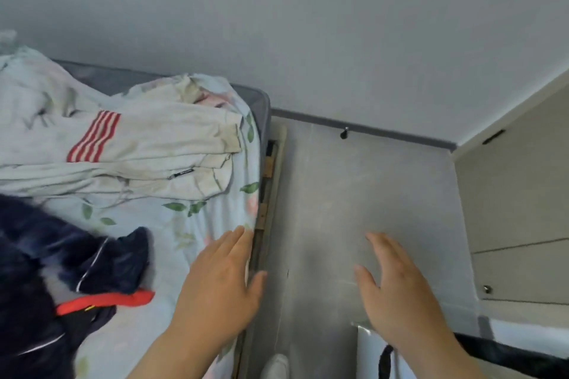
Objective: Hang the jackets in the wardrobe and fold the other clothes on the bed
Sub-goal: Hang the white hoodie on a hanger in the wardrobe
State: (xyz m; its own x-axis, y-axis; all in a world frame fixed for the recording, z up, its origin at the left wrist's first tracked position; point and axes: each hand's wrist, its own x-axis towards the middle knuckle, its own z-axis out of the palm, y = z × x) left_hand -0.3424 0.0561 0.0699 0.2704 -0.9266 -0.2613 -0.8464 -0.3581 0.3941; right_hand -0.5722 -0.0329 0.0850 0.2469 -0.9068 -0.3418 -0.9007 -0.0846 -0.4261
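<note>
A cream jacket (pixel 132 148) with red stripes lies crumpled across the bed (pixel 197 224), which has a pale floral sheet. A dark navy jacket (pixel 46 255) with a red collar trim lies at the bed's near left. My left hand (pixel 218 283) hovers flat over the bed's right edge, fingers straight, holding nothing. Over the grey floor beside the bed my right hand (pixel 397 292) is spread open and empty. Neither hand touches any clothing.
A grey tiled floor strip (pixel 354 194) runs between the bed and a beige cabinet (pixel 517 209) with drawers on the right. A door stopper (pixel 344 133) sits by the skirting. A white object (pixel 369 351) and a black strap (pixel 508 351) lie at the lower right.
</note>
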